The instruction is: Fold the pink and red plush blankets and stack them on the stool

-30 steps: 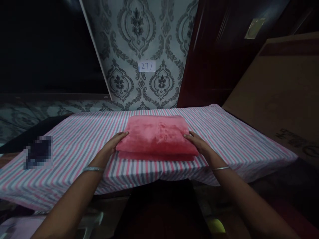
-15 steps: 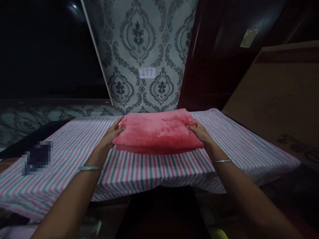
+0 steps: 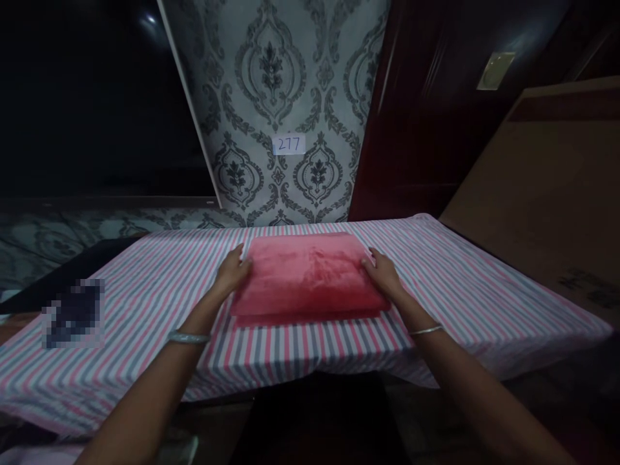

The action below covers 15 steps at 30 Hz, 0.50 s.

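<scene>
A folded pink fleece cloth (image 3: 310,274) lies flat on the striped tablecloth (image 3: 159,278), near the table's front edge. My left hand (image 3: 231,274) grips its left edge, fingers curled against the fold. On the opposite edge my right hand (image 3: 382,274) holds it the same way. Each wrist carries a thin bangle.
A blurred dark object (image 3: 73,313) rests on the table at the left. Patterned wallpaper with a "277" label (image 3: 289,144) rises behind the table. A dark red door (image 3: 416,129) and a brown board (image 3: 547,187) stand to the right.
Half a second ago both hands held the cloth raised off the table; now it lies flat again, a little farther from the front edge than at first.
</scene>
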Motion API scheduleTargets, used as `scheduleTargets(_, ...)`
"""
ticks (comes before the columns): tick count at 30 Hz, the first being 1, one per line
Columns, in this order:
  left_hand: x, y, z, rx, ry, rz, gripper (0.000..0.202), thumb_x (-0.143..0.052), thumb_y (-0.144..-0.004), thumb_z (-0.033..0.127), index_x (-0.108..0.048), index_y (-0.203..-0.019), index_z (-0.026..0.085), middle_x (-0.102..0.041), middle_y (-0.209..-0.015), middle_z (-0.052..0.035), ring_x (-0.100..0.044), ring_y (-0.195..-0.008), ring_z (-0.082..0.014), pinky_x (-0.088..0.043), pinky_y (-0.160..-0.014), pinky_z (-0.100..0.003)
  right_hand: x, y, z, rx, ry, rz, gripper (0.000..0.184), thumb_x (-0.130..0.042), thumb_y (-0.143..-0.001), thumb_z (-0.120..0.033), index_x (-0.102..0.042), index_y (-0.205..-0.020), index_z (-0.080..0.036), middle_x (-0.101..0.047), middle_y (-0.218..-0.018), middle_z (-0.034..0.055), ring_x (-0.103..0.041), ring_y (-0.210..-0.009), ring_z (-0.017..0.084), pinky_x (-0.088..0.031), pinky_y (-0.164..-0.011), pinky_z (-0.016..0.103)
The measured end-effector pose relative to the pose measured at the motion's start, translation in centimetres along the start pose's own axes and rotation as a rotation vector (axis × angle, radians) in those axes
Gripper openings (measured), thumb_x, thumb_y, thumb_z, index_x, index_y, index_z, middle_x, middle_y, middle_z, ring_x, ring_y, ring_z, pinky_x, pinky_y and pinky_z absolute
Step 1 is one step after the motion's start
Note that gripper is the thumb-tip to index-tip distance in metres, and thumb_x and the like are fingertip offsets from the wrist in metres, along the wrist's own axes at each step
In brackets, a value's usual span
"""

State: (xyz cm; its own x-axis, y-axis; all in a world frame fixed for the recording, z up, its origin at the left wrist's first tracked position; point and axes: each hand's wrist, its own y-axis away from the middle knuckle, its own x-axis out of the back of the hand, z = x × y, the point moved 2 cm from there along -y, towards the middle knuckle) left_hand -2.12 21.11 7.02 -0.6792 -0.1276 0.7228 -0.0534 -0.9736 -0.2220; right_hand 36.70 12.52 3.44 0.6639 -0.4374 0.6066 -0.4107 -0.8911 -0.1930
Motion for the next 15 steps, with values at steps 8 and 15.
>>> scheduleTargets(8,-8.1,-2.2,9.6,-0.346,-0.552,-0.278,0.064,-0.040,-0.101,0.047,-0.037,-0.157,0.016,-0.032,-0.165,-0.0166,-0.025,-0.155,-0.0314,-0.015,-0.125,-0.057,-6.5,-2.2,-8.6,0.342,0.655,-0.177,0.055,-0.035,-0.106,-0.048,-0.041,-0.157,-0.029,-0.032,-0.167,0.0087,-0.025,-0.154,0.033,-0.024,-0.119,0.062)
scheduleTargets(15,-10.7,-3.4,5.9,-0.352,-0.628,-0.135,0.062,-0.032,-0.103,0.049,-0.039,-0.157,0.018,-0.035,-0.164,-0.0151,-0.026,-0.155,-0.0303,-0.015,-0.125,-0.059,-8.8,-3.4,-5.1,0.378,0.675,-0.019,0.055,-0.040,-0.104,-0.049,-0.048,-0.153,-0.026,-0.044,-0.160,0.0109,-0.033,-0.150,0.036,-0.019,-0.120,0.061)
